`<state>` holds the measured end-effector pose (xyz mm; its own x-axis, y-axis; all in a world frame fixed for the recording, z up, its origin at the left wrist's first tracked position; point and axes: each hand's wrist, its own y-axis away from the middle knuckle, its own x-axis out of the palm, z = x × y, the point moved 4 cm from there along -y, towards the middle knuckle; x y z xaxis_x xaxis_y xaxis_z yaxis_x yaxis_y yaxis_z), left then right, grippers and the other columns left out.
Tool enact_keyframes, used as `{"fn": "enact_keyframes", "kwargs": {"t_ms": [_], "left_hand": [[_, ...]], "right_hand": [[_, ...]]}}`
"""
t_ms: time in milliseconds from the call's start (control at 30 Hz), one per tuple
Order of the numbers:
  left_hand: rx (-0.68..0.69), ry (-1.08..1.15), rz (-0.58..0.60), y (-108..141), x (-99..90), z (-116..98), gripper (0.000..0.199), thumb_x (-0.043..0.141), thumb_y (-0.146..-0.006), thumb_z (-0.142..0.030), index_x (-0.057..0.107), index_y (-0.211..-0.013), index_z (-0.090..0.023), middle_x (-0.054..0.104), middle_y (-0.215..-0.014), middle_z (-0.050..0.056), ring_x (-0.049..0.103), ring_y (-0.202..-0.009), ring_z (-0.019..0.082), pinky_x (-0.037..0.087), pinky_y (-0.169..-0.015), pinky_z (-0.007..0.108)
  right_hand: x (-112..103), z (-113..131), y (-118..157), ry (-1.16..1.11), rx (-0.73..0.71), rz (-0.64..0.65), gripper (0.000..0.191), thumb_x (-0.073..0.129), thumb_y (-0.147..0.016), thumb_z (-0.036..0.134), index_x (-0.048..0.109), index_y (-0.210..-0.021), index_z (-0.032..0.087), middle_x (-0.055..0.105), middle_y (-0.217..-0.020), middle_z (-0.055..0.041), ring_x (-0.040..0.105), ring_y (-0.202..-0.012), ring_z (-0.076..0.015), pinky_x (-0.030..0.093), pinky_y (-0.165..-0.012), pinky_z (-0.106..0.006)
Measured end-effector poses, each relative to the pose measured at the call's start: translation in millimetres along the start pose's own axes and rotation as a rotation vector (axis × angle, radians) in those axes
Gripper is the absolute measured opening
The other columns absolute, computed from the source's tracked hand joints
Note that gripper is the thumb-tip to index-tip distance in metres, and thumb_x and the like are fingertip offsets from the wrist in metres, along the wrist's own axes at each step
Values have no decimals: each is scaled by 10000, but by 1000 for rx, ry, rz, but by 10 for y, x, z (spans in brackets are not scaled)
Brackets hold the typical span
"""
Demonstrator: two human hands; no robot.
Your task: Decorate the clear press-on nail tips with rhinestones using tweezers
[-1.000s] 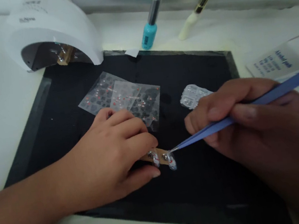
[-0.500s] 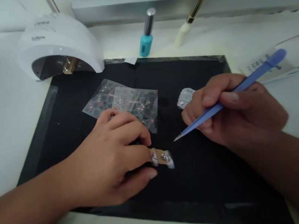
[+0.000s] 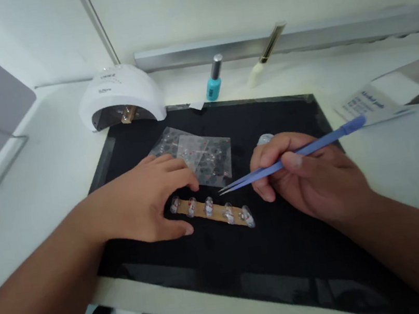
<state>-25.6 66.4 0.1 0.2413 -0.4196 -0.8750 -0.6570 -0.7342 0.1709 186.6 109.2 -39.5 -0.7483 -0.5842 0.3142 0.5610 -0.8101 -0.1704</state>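
Observation:
A tan strip [image 3: 219, 211] bearing several clear, decorated nail tips [image 3: 209, 207] lies on the black mat [image 3: 208, 257]. My left hand [image 3: 149, 200] is over the strip's left end, thumb and fingers apart, with nothing between them; whether it touches the strip I cannot tell. In my right hand [image 3: 301, 169] are blue tweezers [image 3: 266, 170], their tips a little parted and just above the middle of the strip. Two overlapping clear sticker sheets [image 3: 209, 154] with red dots lie beyond my left fingers. Behind my right hand a small silvery piece [image 3: 265, 138] is partly hidden.
A white nail lamp [image 3: 121, 94] stands at the back left, with a tan piece [image 3: 129, 114] inside. Along the back are a turquoise nail polish bottle [image 3: 213, 89] and a pale bottle with a gold-black cap [image 3: 256, 74]. An alcohol pad packet [image 3: 366, 102] lies at the right.
My left hand has drawn back leftward and uncovered the whole strip. The tweezers have come over nearer to the strip. The camera view has shifted and widened.

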Motion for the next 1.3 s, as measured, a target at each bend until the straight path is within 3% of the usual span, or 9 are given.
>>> {"fn": "enact_keyframes", "kwargs": {"t_ms": [333, 500, 700, 1300], "left_hand": [[132, 110, -42, -78, 103, 144, 223, 702, -797, -302, 605, -949, -171, 630, -945, 37, 571, -902, 209, 393, -847, 369], [158, 118, -49, -110, 97, 144, 166, 702, -794, -267, 619, -896, -167, 629, -897, 27, 554, -861, 196, 371, -813, 365], [162, 152, -23, -133, 129, 164, 144, 709, -811, -275, 629, -883, -179, 628, -871, 7, 541, -859, 188, 352, -820, 366], [139, 179, -19, -142, 129, 130, 175, 783, -750, -261, 617, -765, -204, 633, -769, -22, 557, -832, 202, 326, -788, 364]], "right_hand": [[211, 175, -100, 81, 39, -88, 140, 729, -841, 312, 736, -786, 183, 681, -630, -38, 624, -500, -146, 483, -413, -246], [250, 47, -219, 50, 56, -131, 147, 738, -809, 301, 732, -717, 186, 667, -561, -35, 581, -436, -134, 440, -357, -239], [222, -158, -168, -16, 215, -168, 153, 762, -767, 304, 729, -710, 165, 664, -560, -27, 593, -432, -134, 456, -349, -229], [255, -175, -75, 2, 370, -163, 196, 764, -795, 348, 725, -722, 170, 695, -612, -45, 638, -466, -151, 511, -413, -241]]}}
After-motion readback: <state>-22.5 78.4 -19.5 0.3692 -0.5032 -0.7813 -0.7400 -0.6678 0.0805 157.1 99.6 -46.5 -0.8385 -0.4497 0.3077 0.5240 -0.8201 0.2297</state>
